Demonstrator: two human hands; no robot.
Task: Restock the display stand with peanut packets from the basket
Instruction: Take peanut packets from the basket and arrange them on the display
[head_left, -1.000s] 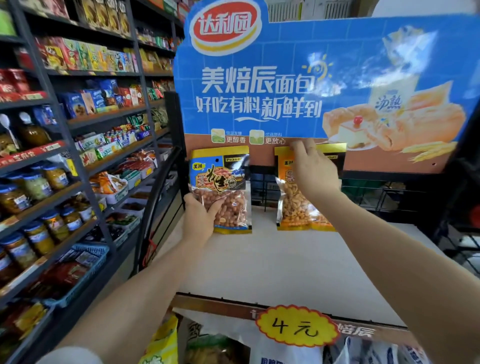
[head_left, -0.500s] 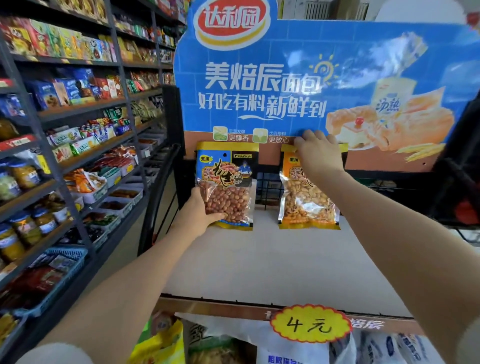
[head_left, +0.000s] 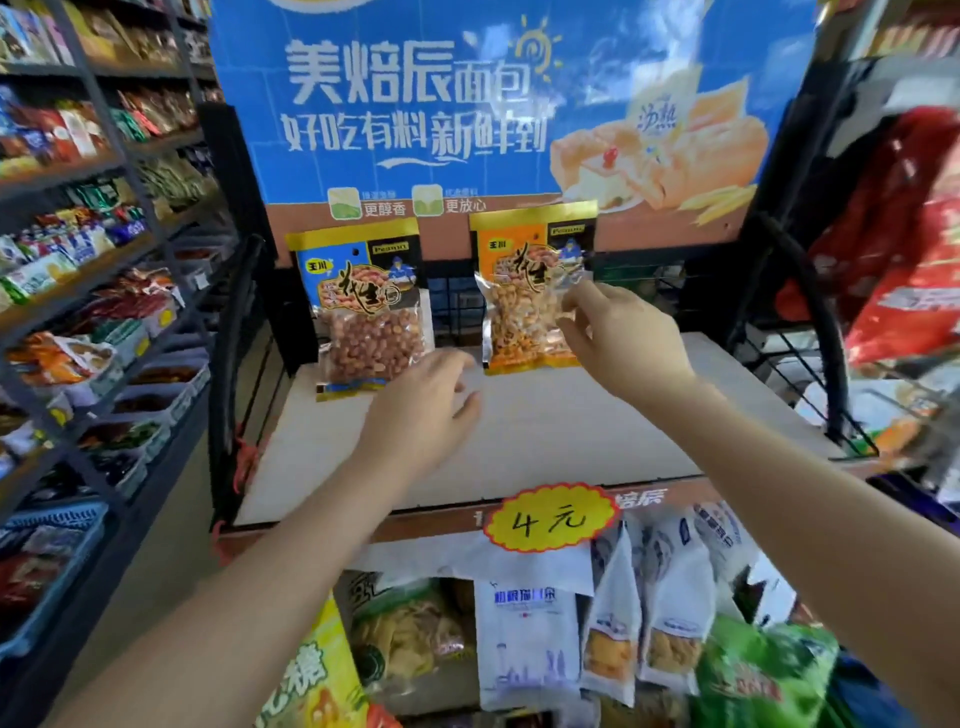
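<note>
Standing two peanut packets, blue (head_left: 363, 306) and orange (head_left: 530, 291), at the shelf's (head_left: 545, 431) far edge, left hand (head_left: 421, 410) loose and empty, right hand (head_left: 618, 332) fingers half-curled, gripping nothing, most of the shelf waiting.

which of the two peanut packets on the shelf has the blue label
The blue-label packet, standing on the left, beside the left hand. The other packet, by the right hand, has an orange label.

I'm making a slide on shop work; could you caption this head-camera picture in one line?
Two peanut packets, blue and orange, stand on the display shelf, both hands open beside them.
</note>
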